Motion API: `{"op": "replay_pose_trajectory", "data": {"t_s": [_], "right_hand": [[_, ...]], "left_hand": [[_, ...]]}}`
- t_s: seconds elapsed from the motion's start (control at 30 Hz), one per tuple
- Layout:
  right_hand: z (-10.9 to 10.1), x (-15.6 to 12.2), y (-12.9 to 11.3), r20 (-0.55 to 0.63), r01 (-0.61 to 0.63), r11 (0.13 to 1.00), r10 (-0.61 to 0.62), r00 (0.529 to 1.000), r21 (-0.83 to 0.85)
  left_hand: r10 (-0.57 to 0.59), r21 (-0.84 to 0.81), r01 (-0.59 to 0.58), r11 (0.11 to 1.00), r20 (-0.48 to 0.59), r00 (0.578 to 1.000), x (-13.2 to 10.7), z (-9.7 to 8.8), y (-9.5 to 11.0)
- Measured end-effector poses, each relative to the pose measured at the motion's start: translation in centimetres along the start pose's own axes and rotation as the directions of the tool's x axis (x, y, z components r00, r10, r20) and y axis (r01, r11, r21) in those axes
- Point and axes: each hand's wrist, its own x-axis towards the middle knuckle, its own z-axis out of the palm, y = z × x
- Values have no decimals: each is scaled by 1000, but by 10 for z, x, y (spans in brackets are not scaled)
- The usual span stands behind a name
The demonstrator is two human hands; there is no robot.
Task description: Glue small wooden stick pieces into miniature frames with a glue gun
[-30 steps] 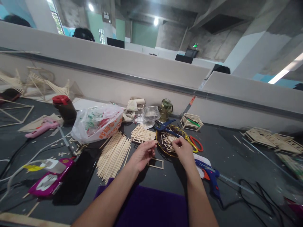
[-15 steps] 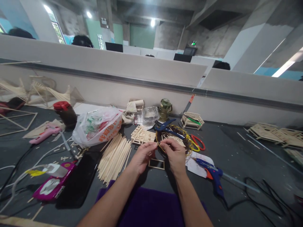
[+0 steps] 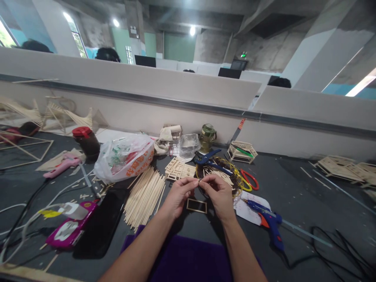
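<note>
My left hand and my right hand meet over the dark table, fingertips pinched together on a small thin wooden stick piece between them. Just below the hands lies a small rectangular stick frame. Behind the hands is a round dish with short stick pieces and yellow rings. A bundle of long wooden sticks lies to the left of my left hand.
A blue glue gun lies at the right on white paper, red scissors beyond it. A plastic bag, a pink glue gun, a magenta glue gun and a black phone lie left. Stick models stand far right.
My right hand came back from the dish to meet my left hand; both now pinch a small stick piece together. The view shifted slightly.
</note>
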Motion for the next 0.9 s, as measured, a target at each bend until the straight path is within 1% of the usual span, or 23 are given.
{"op": "replay_pose_trajectory", "data": {"t_s": [0.3,0.43,0.63,0.77,0.9], "right_hand": [[1,0,-4,-11,18,999,-18,1000,-45],[-1,-1,-1,10,-6,999,7,1000,-42],[-6,-1,2,-6,-41,998,41,999,-45],[-7,-1,1,36,-48,997,50,998,-66],[-6,-1,-1,43,-35,995,40,998,-97]], "left_hand": [[13,23,-12,1000,-10,1000,-3,3,2],[11,1,-11,1000,-12,1000,-3,2,3],[15,20,-14,1000,-25,1000,-1,1,1],[45,44,-44,998,-42,998,-2,0,0],[86,88,-82,993,-45,995,-3,1,0]]}}
